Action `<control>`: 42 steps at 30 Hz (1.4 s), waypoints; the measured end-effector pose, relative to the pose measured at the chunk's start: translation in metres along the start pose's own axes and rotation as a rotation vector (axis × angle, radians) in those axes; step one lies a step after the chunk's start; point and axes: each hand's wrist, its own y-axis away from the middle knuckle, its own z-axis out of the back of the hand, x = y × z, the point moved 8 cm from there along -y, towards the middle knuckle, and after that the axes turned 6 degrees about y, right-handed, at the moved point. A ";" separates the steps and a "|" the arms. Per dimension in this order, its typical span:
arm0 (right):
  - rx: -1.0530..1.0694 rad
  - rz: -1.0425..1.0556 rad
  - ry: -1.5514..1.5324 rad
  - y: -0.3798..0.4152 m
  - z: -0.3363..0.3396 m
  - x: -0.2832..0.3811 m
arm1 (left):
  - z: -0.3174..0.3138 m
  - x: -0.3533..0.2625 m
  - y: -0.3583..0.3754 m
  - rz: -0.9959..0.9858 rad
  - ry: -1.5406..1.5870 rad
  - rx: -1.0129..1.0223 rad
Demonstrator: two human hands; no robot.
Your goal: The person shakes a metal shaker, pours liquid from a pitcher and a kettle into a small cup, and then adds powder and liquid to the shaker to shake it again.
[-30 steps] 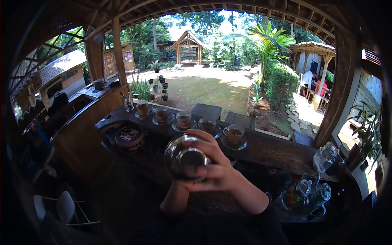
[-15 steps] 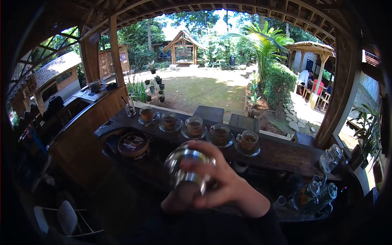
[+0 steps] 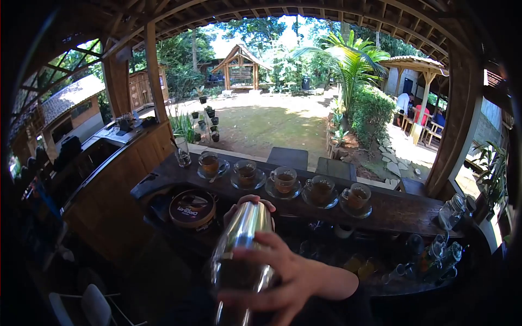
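A shiny metal cocktail shaker (image 3: 254, 218) is held tilted in front of me, its far end pointing toward the counter. My right hand (image 3: 285, 269) is wrapped over the near part, fingers spread across the metal and slightly blurred. Fingers of my left hand (image 3: 239, 203) curl round the far end, the rest of that hand being hidden behind the shaker. Beyond it, several glass cups of brown drink stand on saucers along the dark wooden counter, one glass cup (image 3: 283, 181) nearly straight ahead. A round brown tub (image 3: 192, 208) with a printed lid sits left of the shaker.
On the counter's left end stands a tall glass (image 3: 182, 156). A glass jar (image 3: 451, 212) and several bottles (image 3: 443, 258) are at the right. Stools (image 3: 288, 157) line the far side, and a white chair (image 3: 95, 305) is low at left. People sit under a distant shelter.
The shaker has swung from a blurred, more end-on pose to a lengthwise tilt, with both hands still on it. My view has shifted slightly, moving the cups right in frame.
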 end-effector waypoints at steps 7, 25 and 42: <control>-0.128 -0.211 0.125 -0.004 -0.032 -0.055 | 0.011 -0.012 0.011 -0.053 0.104 -0.067; -0.073 0.017 0.170 -0.052 -0.076 0.011 | -0.035 -0.079 0.016 0.054 -0.153 0.416; -0.137 -0.234 0.064 0.001 -0.053 -0.061 | -0.004 -0.044 0.019 0.004 -0.019 -0.123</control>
